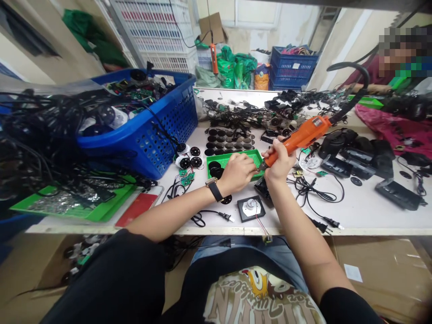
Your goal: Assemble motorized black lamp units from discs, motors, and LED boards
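Holding orange electric screwdriver in right hand, fingers clenched round grip; left hand, fingers curled over green tray (anything held hidden).

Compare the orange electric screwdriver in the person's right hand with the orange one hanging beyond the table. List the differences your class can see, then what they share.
The held electric screwdriver is gripped in the right hand and tilts down over the green tray, while the hanging screwdriver stands upright, untouched by any hand. The held one looks much larger in view, being nearer than the hanging one. Both have orange bodies and black cords.
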`<state>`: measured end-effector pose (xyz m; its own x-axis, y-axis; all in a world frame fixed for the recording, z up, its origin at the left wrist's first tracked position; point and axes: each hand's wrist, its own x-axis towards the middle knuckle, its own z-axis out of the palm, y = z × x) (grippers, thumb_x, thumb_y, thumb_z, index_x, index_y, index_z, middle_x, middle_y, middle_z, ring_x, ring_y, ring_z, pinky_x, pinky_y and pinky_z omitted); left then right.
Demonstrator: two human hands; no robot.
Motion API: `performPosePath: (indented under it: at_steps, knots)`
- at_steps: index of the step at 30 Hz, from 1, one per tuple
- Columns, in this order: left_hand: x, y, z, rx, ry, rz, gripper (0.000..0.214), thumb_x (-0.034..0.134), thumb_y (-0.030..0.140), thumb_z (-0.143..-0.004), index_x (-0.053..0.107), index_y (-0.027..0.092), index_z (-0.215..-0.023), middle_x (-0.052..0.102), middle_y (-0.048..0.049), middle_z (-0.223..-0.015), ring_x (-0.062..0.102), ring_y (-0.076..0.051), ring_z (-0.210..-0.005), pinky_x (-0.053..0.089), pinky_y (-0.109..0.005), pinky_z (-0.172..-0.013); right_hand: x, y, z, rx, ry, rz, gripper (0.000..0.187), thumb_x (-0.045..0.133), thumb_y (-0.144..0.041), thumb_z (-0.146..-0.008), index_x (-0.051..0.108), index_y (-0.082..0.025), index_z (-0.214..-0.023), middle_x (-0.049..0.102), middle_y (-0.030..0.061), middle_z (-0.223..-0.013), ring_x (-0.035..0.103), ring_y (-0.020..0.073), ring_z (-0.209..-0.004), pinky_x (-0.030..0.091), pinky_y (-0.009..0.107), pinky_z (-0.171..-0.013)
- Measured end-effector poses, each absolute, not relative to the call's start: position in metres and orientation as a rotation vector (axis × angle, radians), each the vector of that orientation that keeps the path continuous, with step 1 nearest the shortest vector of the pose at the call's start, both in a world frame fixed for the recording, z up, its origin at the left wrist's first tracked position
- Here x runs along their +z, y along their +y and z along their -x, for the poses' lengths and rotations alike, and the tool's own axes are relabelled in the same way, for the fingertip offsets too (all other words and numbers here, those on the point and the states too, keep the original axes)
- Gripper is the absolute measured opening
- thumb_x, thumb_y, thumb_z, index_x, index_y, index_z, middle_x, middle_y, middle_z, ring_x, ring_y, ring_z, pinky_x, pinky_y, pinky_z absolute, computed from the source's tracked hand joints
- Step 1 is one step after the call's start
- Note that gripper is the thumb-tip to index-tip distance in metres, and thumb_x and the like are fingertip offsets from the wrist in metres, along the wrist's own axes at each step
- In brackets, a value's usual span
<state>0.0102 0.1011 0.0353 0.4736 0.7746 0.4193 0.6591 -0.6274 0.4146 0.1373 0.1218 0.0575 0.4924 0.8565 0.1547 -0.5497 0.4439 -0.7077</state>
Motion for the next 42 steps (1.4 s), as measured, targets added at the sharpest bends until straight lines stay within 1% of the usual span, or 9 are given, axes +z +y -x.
performPosePath:
  at_steps: [7,13,17,23,29,32,37,40,42]
  knots:
    - [0.043,0.082,0.008,0.751,1.311,-2.672,0.023,0.064,0.034,-0.098,0.075,0.022,-0.082,0.077,-0.0063,-0.09,0.06,-0.029,-0.102,0.037,-0.048,-0.098,0.061,0.097,-0.149,0.848,-0.636,0.676,0.033,0.076,-0.034,-0.068,0.056,-0.024,-0.093,0.049,-0.0131,-0.054,0.048,0.0083,-0.043,0.048,0.023,-0.046]
    - [0.025,0.021,0.024,0.83,1.104,-2.236,0.026,0.06,0.038,-0.103,0.078,0.022,-0.095,0.08,-0.0049,-0.096,0.065,-0.022,-0.094,0.047,-0.039,-0.09,0.072,0.037,-0.166,0.963,-0.705,0.602,0.019,0.069,-0.035,-0.078,0.059,-0.024,-0.09,0.048,-0.0104,-0.054,0.046,0.0079,-0.043,0.05,0.024,-0.048]
    - [-0.001,-0.027,0.003,0.982,1.044,-1.815,0.02,0.066,0.036,-0.1,0.08,0.021,-0.096,0.08,-0.0062,-0.095,0.07,-0.018,-0.087,0.053,-0.032,-0.082,0.077,-0.002,-0.17,0.994,-0.799,0.579,0.011,0.07,-0.031,-0.079,0.061,-0.025,-0.082,0.046,-0.0095,-0.052,0.043,0.0079,-0.039,0.048,0.023,-0.045]
    - [-0.022,-0.046,-0.023,1.176,1.071,-1.453,0.012,0.079,0.032,-0.09,0.081,0.02,-0.088,0.078,-0.005,-0.089,0.071,-0.017,-0.084,0.056,-0.029,-0.08,0.073,-0.021,-0.177,0.972,-0.885,0.52,0.03,0.072,-0.031,-0.083,0.052,-0.022,-0.062,0.044,-0.0068,-0.052,0.043,0.0088,-0.04,0.05,0.025,-0.046]
    - [-0.026,-0.044,-0.023,1.242,1.034,-1.405,0.006,0.082,0.029,-0.087,0.083,0.023,-0.089,0.076,-0.0035,-0.087,0.07,-0.015,-0.083,0.055,-0.027,-0.077,0.069,-0.021,-0.176,0.974,-0.901,0.467,0.021,0.068,-0.026,-0.084,0.061,-0.022,-0.065,0.045,-0.0058,-0.052,0.045,0.0088,-0.04,0.051,0.024,-0.046]
    - [-0.028,-0.044,-0.023,1.264,1.016,-1.382,0.009,0.083,0.033,-0.087,0.083,0.023,-0.088,0.076,-0.004,-0.087,0.07,-0.016,-0.083,0.056,-0.029,-0.08,0.067,-0.021,-0.175,0.963,-0.911,0.478,0.008,0.067,-0.027,-0.083,0.072,-0.023,-0.078,0.046,-0.006,-0.052,0.044,0.0095,-0.039,0.05,0.025,-0.045]
    - [-0.03,-0.045,-0.024,1.279,0.984,-1.394,0.014,0.08,0.036,-0.09,0.082,0.022,-0.091,0.076,-0.0044,-0.089,0.07,-0.016,-0.085,0.057,-0.03,-0.081,0.065,-0.02,-0.176,0.957,-0.934,0.522,0.026,0.067,-0.03,-0.083,0.078,-0.025,-0.107,0.045,-0.007,-0.052,0.042,0.0105,-0.038,0.05,0.026,-0.044]
    - [-0.03,-0.046,-0.023,1.273,0.992,-1.485,0.016,0.076,0.036,-0.093,0.081,0.021,-0.092,0.076,-0.0049,-0.09,0.07,-0.016,-0.086,0.057,-0.031,-0.082,0.064,-0.02,-0.175,0.942,-0.964,0.527,0.022,0.066,-0.031,-0.085,0.078,-0.026,-0.102,0.043,-0.0073,-0.051,0.041,0.0103,-0.037,0.049,0.026,-0.042]
    - [-0.03,-0.048,-0.022,1.282,0.994,-1.575,0.016,0.072,0.034,-0.097,0.079,0.02,-0.093,0.076,-0.005,-0.09,0.07,-0.016,-0.086,0.057,-0.032,-0.082,0.065,-0.02,-0.173,0.941,-0.974,0.507,0.012,0.066,-0.029,-0.085,0.075,-0.025,-0.091,0.042,-0.007,-0.052,0.042,0.0095,-0.038,0.049,0.024,-0.043]
